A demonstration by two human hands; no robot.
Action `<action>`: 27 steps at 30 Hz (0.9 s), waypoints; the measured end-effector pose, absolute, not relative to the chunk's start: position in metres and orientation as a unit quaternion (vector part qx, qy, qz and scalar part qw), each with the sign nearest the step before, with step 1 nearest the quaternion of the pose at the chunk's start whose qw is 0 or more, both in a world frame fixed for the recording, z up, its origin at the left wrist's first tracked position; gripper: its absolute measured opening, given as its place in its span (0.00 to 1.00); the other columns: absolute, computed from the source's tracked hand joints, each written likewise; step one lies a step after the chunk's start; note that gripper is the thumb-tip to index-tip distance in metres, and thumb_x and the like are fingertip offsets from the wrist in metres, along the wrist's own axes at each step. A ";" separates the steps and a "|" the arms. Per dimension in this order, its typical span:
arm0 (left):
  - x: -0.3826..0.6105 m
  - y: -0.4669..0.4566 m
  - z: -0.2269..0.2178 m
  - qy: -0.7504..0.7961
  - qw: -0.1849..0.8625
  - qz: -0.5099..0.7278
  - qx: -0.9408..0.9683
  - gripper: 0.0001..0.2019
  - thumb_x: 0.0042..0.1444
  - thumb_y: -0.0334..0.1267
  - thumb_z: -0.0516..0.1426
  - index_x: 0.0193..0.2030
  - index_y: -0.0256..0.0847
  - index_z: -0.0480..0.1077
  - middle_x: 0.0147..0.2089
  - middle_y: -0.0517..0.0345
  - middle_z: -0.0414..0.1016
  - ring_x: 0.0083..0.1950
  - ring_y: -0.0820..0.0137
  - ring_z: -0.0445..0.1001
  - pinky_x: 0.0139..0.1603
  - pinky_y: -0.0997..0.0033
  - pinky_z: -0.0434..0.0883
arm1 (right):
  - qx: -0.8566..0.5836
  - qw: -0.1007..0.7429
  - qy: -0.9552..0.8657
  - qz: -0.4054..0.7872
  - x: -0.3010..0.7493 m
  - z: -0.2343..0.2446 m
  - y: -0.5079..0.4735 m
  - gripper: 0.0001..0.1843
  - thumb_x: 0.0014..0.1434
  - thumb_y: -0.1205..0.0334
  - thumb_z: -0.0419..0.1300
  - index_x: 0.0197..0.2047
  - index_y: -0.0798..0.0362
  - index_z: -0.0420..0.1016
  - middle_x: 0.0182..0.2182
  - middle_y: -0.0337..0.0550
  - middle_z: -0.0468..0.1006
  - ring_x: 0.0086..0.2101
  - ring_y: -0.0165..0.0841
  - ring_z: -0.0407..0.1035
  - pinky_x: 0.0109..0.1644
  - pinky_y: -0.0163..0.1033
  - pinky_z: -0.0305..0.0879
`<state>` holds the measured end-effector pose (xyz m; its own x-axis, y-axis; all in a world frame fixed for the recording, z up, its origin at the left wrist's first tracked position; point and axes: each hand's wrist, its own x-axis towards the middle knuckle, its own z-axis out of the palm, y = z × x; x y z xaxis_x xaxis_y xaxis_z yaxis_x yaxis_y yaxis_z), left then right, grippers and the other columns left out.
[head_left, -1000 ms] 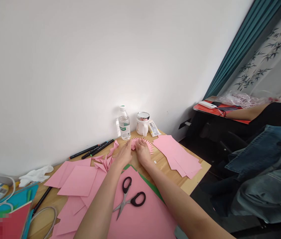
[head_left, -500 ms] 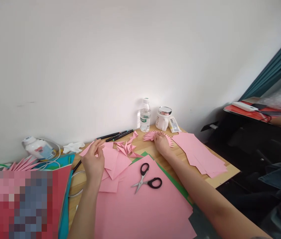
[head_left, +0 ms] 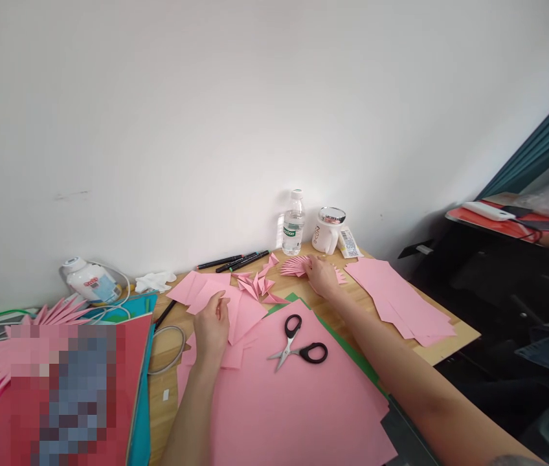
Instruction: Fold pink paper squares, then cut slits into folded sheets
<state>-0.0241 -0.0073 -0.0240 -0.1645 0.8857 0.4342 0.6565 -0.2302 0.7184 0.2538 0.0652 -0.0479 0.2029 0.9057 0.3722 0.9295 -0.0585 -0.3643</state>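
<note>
My right hand reaches to the back of the table, its fingers closed on a pink paper piece with pointed, pleated edges; the fingertips are partly hidden. Above a loose pile of pink paper squares, my left hand hovers with loosely bent fingers and nothing visible in it. Small folded pink paper pieces lie between the two hands. Black-handled scissors, blades apart, rest on a large pink sheet in front of me.
Along the wall stand a water bottle and a white mug; black markers lie nearby. Pink sheets are on the right. At left are a white bottle, a cable and a red folder.
My left hand has come down toward the paper squares, its fingers bending more. My right hand stays at the pleated pink piece. The whole view has shifted slightly.
</note>
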 end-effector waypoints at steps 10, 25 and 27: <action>-0.006 -0.019 -0.031 0.525 0.004 0.393 0.755 0.14 0.59 0.35 0.47 0.44 0.37 0.70 0.36 0.49 0.77 0.37 0.65 0.75 0.39 0.67 0.71 | -0.651 0.330 -0.681 0.053 0.239 -0.023 0.039 0.18 0.62 0.61 0.44 0.34 0.57 0.73 0.31 0.49 0.76 0.34 0.36 0.68 0.36 0.37 0.61; 0.001 -0.026 -0.025 0.419 0.038 0.400 0.814 0.21 0.53 0.43 0.56 0.53 0.44 0.62 0.50 0.49 0.72 0.54 0.61 0.67 0.52 0.56 0.67 | -0.433 0.374 -0.692 0.440 0.183 -0.005 0.003 0.07 0.50 0.65 0.58 0.32 0.55 0.75 0.26 0.41 0.77 0.27 0.30 0.71 0.32 0.34 0.67; 0.002 -0.027 -0.026 0.419 0.056 0.403 0.812 0.14 0.56 0.40 0.54 0.49 0.43 0.65 0.45 0.50 0.74 0.49 0.63 0.71 0.48 0.59 0.69 | -0.393 0.401 -0.630 0.537 0.179 -0.003 0.005 0.08 0.48 0.60 0.61 0.32 0.56 0.75 0.25 0.40 0.76 0.27 0.30 0.71 0.34 0.36 0.68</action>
